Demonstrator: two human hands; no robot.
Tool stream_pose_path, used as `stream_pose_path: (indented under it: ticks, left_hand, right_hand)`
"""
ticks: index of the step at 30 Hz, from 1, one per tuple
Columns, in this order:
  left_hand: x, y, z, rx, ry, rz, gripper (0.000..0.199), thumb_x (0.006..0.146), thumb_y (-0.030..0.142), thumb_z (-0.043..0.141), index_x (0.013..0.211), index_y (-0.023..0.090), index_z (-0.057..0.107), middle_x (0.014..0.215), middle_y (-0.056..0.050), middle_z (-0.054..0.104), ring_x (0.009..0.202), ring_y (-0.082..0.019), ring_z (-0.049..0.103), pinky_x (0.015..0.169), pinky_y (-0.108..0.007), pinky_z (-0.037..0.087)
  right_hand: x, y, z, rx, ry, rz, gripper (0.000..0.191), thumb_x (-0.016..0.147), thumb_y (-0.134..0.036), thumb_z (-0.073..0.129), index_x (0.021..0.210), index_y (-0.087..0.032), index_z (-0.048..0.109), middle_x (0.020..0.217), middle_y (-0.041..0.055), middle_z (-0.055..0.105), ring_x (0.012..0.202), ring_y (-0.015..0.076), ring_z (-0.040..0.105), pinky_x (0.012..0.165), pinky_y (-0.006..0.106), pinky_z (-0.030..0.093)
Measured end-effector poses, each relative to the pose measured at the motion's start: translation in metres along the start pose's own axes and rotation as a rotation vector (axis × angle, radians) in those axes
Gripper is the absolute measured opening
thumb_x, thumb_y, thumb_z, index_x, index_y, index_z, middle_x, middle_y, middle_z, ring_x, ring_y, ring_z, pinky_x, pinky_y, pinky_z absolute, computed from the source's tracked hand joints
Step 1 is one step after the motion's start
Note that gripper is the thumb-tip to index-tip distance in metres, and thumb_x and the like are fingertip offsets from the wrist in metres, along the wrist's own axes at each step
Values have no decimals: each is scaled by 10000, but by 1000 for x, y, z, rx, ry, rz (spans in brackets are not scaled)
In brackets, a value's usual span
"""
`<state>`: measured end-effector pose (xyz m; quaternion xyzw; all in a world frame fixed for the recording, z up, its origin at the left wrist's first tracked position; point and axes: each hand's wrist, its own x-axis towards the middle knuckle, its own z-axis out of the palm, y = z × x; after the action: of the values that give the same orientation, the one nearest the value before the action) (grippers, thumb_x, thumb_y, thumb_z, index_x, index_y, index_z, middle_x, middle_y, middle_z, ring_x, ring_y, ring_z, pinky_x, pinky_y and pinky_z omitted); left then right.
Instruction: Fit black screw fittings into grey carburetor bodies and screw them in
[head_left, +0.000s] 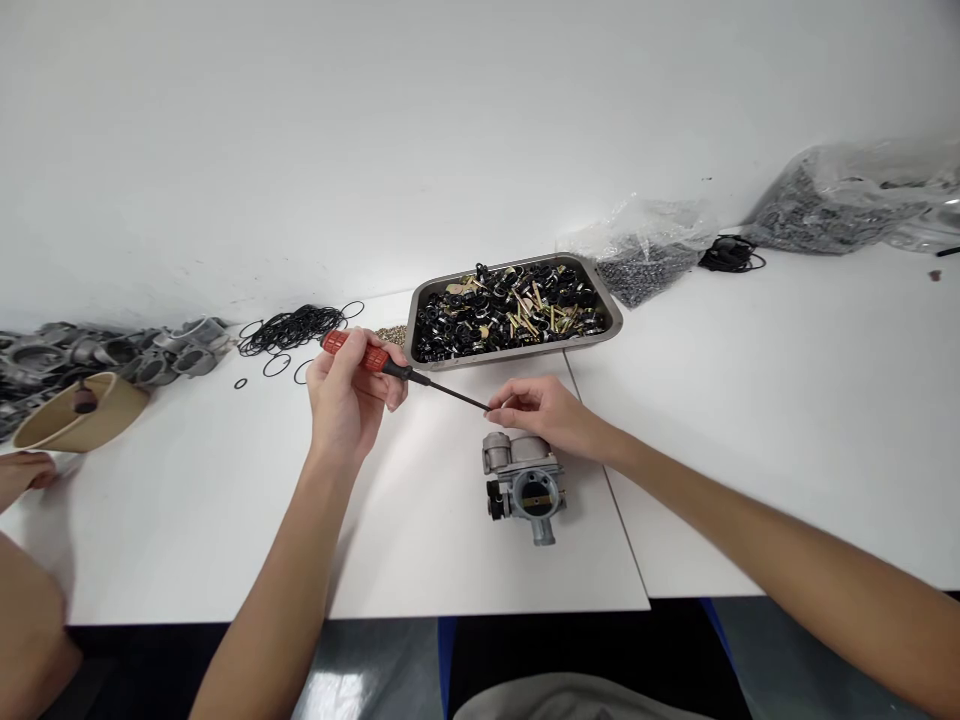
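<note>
My left hand is wrapped round the red and black handle of a screwdriver, whose thin shaft points right and slightly down. At the shaft's tip, the thumb and forefinger of my right hand are pinched together; anything held between them is too small to make out. Just below my right hand, a grey metal carburetor rests on the white table, its round bore facing me. Behind both hands sits a metal tray heaped with small black and brass-coloured parts.
Black rubber rings and small brass pieces lie left of the tray. Farther left are metal castings, a tan container and another person's hand. Plastic bags of parts and a black bundle line the back right.
</note>
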<state>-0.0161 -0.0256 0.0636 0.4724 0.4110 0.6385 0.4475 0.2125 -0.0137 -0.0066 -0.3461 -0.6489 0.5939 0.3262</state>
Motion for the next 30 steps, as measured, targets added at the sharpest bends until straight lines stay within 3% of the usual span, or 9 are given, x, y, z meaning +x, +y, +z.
stream_pose_path:
  ticks: [4, 13, 20, 30]
  left_hand:
    - [-1, 1, 1, -4, -4, 60, 242, 861, 388, 621, 785, 169, 554, 686, -54, 658, 336, -110, 471, 364, -238, 350]
    - [2, 3, -1, -19, 12, 33, 295, 829, 460, 659, 769, 188, 565, 679, -38, 665, 334, -92, 443, 349, -234, 336]
    - [-1, 2, 3, -4, 28, 39, 275, 849, 405, 646, 772, 158, 553, 667, -53, 662, 328, -103, 471, 352, -228, 343]
    - [-6, 1, 18, 55, 43, 189, 260, 880, 386, 630, 783, 159, 549, 697, -34, 672, 346, -87, 478, 345, -237, 366]
  right_hand:
    - [0, 0, -1, 34, 17, 27, 277, 816, -433, 721, 900, -169, 711, 791, 33, 667, 737, 146, 595, 629, 265, 452]
    - [-2, -7, -1, 48, 21, 61, 316, 780, -462, 750, 887, -168, 707, 757, 30, 645, 726, 152, 589, 606, 266, 445]
    - [-1, -2, -2, 43, -2, 47, 298, 775, -435, 765, 894, -167, 709, 753, 17, 642, 703, 130, 570, 615, 257, 440]
    - [1, 0, -4, 67, 65, 3, 260, 777, -401, 755, 853, -160, 697, 753, 21, 648, 700, 133, 591, 647, 275, 469]
